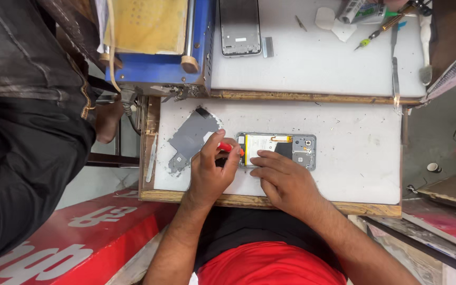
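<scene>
At frame centre, the left hand (210, 170) is clamped on a red-handled tool (231, 149) at the opened phone (276, 149) on the white table (354, 158); the right hand (283, 177), fingers spread, presses the phone flat. Work looks mid-disassembly, calling for steady, careful prying.

left hand (211, 174) fingers curled in a grip, right hand (283, 177) flat

The opened phone (276, 150) showed a white battery and grey frame; the tool (230, 148) was red (its tip hidden). The plate (192, 138) was grey, the worktop (354, 153) white, speckled.
</scene>
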